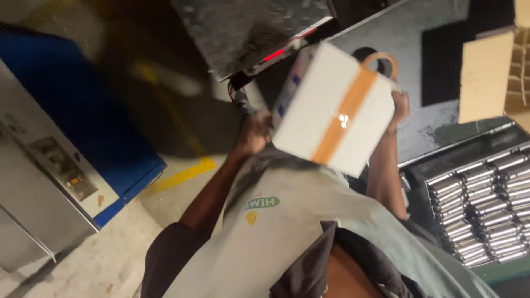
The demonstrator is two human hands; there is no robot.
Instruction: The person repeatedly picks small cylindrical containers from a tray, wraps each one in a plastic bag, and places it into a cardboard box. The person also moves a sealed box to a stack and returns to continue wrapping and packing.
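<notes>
A white box (326, 105) banded with brown tape is held up in the air, just off the near edge of the dark tabletop (441, 129), the left hand (255, 132) and right hand (398, 107) clasping its opposite sides; metal cylinders (486, 204) lie in rows at the right

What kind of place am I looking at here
Probably a factory or packing area. A tray of shiny metal cylinders sits at the right, a sealed white box with brown tape is held in two hands, and yellow line markings cross the concrete floor beside blue and grey machinery.
</notes>
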